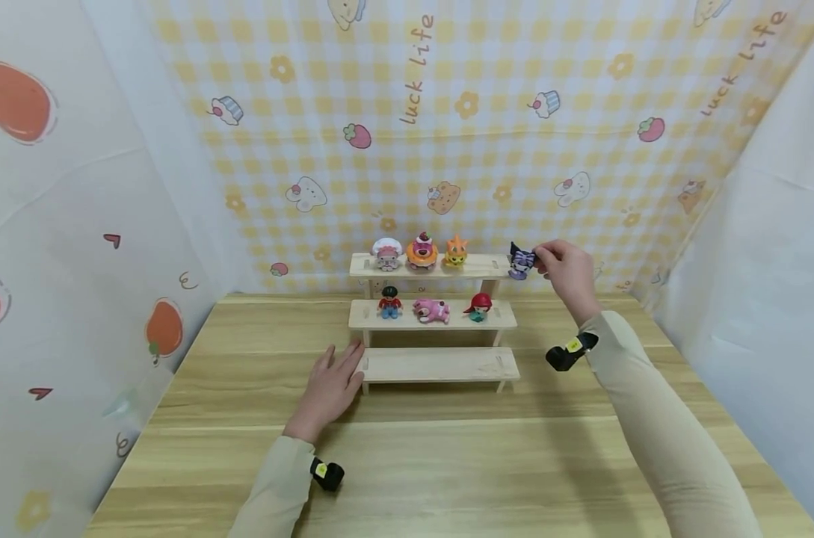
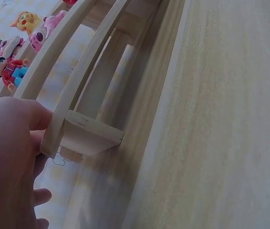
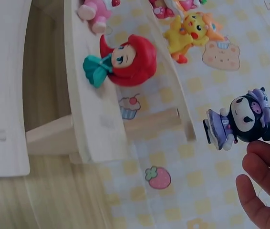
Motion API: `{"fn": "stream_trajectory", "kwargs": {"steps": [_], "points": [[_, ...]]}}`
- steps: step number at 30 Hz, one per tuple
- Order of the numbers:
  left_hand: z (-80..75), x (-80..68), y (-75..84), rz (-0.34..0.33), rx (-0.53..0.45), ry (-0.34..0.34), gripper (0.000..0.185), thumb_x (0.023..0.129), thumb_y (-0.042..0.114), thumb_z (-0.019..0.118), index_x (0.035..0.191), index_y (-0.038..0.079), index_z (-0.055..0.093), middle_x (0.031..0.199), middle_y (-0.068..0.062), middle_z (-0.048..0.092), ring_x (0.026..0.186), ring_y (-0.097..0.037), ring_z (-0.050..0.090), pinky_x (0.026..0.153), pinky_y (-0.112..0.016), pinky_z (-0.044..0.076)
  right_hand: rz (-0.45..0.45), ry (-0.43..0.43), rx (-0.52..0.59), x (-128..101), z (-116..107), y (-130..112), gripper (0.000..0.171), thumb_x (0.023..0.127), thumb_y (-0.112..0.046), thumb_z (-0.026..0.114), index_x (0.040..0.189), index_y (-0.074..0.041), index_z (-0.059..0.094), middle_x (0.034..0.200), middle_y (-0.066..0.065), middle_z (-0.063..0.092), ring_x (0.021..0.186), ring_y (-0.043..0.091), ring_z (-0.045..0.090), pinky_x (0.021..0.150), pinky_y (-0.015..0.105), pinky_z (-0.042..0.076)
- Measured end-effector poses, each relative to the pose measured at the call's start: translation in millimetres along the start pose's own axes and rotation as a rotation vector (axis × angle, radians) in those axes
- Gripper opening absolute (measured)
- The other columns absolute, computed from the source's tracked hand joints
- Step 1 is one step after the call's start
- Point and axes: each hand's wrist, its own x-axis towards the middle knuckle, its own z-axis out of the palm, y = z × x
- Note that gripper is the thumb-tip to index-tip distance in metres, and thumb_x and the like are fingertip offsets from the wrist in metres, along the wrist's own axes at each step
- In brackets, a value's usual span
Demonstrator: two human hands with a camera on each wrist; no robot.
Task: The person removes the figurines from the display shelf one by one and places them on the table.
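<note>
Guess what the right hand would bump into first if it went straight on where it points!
The right hand holds a small black-and-purple figurine, so that would probably bump the right end of the pale wooden top shelf first. The height is unclear, so it might slip past above.

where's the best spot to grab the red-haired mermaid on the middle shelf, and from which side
Probably best by the rounded head of the red-haired mermaid figurine, pinched across its sides, coming from the right. The head is broader than the teal tail, the wooden stand's middle shelf is bare on that side, and the pink bear figurine sits on the left.
</note>
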Motion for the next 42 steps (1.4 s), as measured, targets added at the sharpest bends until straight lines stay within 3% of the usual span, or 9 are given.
{"fn": "stream_trajectory", "kwargs": {"steps": [8, 14, 19, 26, 34, 42], "points": [[-1.9, -0.6, -0.8, -0.043, -0.022, -0.011, 0.052, 0.102, 0.031, 0.039, 0.151, 0.014, 0.031, 0.157, -0.006, 0.028, 0.144, -0.045, 0.014, 0.113, -0.066, 0.012, -0.014, 0.026, -0.013, -8.7, -7.2, 17.5, 0.028, 0.099, -0.017, 0.053, 0.106, 0.005, 0.068, 0.092, 0.026, 0.069, 0.064, 0.004, 0.058, 0.056, 0.008, 0.046], [-3.5, -0.3, -1.3, -0.039, -0.026, -0.025, 0.052, 0.103, 0.031, 0.039, 0.151, 0.013, 0.030, 0.157, -0.008, 0.027, 0.143, -0.045, 0.015, 0.113, -0.066, 0.013, 0.025, -0.025, 0.026, -25.6, -5.6, 36.3, 0.027, 0.098, -0.013, 0.053, 0.108, 0.008, 0.066, 0.095, 0.027, 0.068, 0.064, -0.002, 0.059, 0.063, 0.015, 0.055], [-4.3, -1.8, -1.8, -0.036, -0.027, -0.029, 0.052, 0.103, 0.029, 0.039, 0.151, 0.012, 0.029, 0.157, -0.009, 0.025, 0.142, -0.046, 0.018, 0.112, -0.067, 0.014, 0.054, -0.041, 0.030, -41.9, -1.5, 53.0, 0.029, 0.098, -0.015, 0.053, 0.108, 0.009, 0.066, 0.096, 0.027, 0.068, 0.063, -0.004, 0.058, 0.063, 0.015, 0.055], [-5.6, -2.4, -2.7, -0.034, -0.028, -0.019, 0.052, 0.102, 0.029, 0.040, 0.151, 0.011, 0.030, 0.157, -0.009, 0.026, 0.141, -0.047, 0.020, 0.110, -0.069, 0.016, 0.057, -0.081, 0.008, -63.6, 10.6, 75.4, 0.027, 0.097, -0.013, 0.056, 0.105, 0.010, 0.067, 0.089, 0.025, 0.071, 0.065, 0.003, 0.063, 0.066, 0.028, 0.059], [-3.5, -1.3, -2.4, -0.033, -0.035, -0.030, 0.053, 0.103, 0.029, 0.039, 0.151, 0.014, 0.028, 0.158, -0.007, 0.024, 0.142, -0.045, 0.021, 0.110, -0.070, 0.013, 0.063, -0.147, -0.040, -86.5, 21.5, 96.4, 0.022, 0.096, -0.010, 0.057, 0.101, 0.008, 0.069, 0.081, 0.019, 0.071, 0.070, 0.019, 0.067, 0.058, 0.016, 0.052], [-1.6, 0.9, -0.4, -0.035, -0.040, -0.049, 0.053, 0.103, 0.031, 0.038, 0.152, 0.013, 0.027, 0.158, -0.007, 0.023, 0.142, -0.045, 0.020, 0.110, -0.069, 0.011, 0.090, -0.180, -0.035, -103.7, 31.2, 106.7, 0.021, 0.095, -0.008, 0.057, 0.099, 0.010, 0.068, 0.078, 0.018, 0.070, 0.066, 0.012, 0.064, 0.057, 0.017, 0.050]]}}
